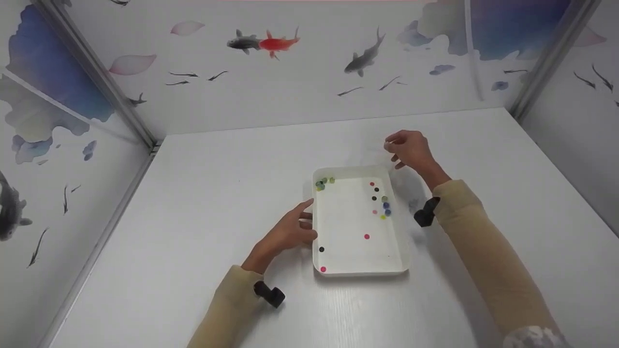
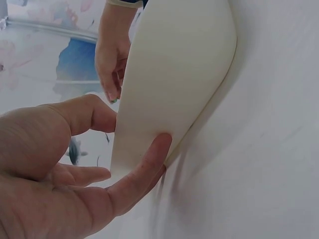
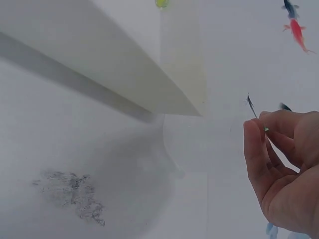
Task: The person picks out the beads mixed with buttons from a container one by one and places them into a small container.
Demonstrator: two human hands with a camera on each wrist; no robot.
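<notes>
In the head view a white rectangular tray holds small colored balls. My left hand is at its left side, with spread fingers touching the outer wall; the left wrist view shows a fingertip against that wall. Beyond the tray's far right corner, my right hand is raised. Between thumb and finger it pinches a tiny thing, of which a green bit shows in the right wrist view; most of it is hidden by the fingertips.
Green glassy balls cluster in the tray's far left corner. Along its right side lie red, black, yellow and blue balls. A black ball and a pink ball lie near left. Painted panels enclose the white table.
</notes>
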